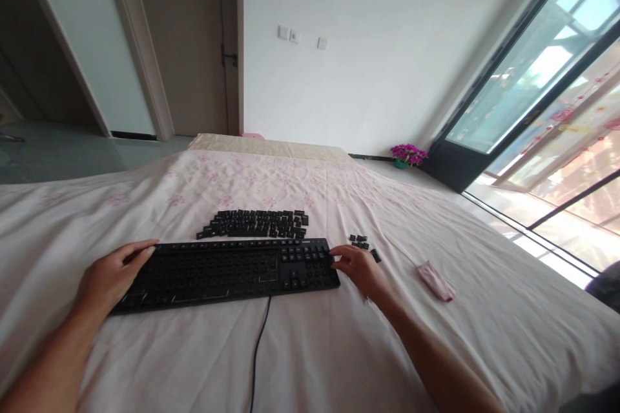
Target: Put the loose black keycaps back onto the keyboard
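A black computer keyboard (203,274) lies on a pale pink bedsheet, its main block stripped of keycaps while keys remain on the top row and part of the right side. My left hand (109,274) grips its left end, thumb and fingers closed at the upper left corner. At the right edge, my right hand (358,264) pinches the keyboard's side. Loose black keycaps (256,224) lie in rows just beyond the keyboard. Several more keycaps (361,240) are scattered beside my right hand; one is partly hidden behind it.
A black cable (260,348) runs from the keyboard toward me. To the right, a folded pink cloth (436,281) rests on the bedsheet (310,355). Beyond the bed are a potted purple flower (408,155), a wall, a door (188,45) and a glass door (527,77).
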The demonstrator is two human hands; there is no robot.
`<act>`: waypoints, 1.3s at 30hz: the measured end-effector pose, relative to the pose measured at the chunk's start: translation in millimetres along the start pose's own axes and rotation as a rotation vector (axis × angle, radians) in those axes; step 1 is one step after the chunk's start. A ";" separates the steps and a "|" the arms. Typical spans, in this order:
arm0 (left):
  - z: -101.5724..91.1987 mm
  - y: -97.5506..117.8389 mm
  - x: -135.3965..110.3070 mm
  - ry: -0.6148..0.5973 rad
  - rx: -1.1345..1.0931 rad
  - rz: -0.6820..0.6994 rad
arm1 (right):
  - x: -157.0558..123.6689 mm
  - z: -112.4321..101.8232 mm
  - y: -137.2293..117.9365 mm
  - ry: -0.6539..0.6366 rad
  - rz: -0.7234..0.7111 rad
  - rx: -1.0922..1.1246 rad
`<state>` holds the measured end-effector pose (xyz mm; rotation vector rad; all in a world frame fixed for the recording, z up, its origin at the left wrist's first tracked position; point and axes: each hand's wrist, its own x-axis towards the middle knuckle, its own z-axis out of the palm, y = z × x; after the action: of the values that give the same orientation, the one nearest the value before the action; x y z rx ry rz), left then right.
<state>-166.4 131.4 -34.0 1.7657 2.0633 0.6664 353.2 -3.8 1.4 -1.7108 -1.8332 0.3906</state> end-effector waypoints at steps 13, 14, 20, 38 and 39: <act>2.6 -4.0 0.0 0.003 -0.021 0.020 | 5.5 -7.7 -8.4 -0.066 -0.190 -0.144; 2.2 -3.2 -0.6 -0.002 -0.019 0.017 | 5.4 -8.3 -7.6 -0.071 -0.195 -0.139; 0.1 0.6 -3.0 0.013 -0.006 0.010 | 6.8 -13.9 -6.6 -0.144 -0.216 -0.127; -0.1 -0.1 -2.5 -0.008 -0.011 -0.003 | 9.7 -14.3 -23.3 -0.237 -0.303 -0.298; 0.0 -0.4 -2.5 -0.005 -0.017 0.002 | 9.3 -14.3 -24.7 -0.233 -0.301 -0.294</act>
<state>-166.3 128.9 -34.3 1.7591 2.0466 0.6770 342.0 -0.5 29.1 -1.5872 -2.3770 0.2084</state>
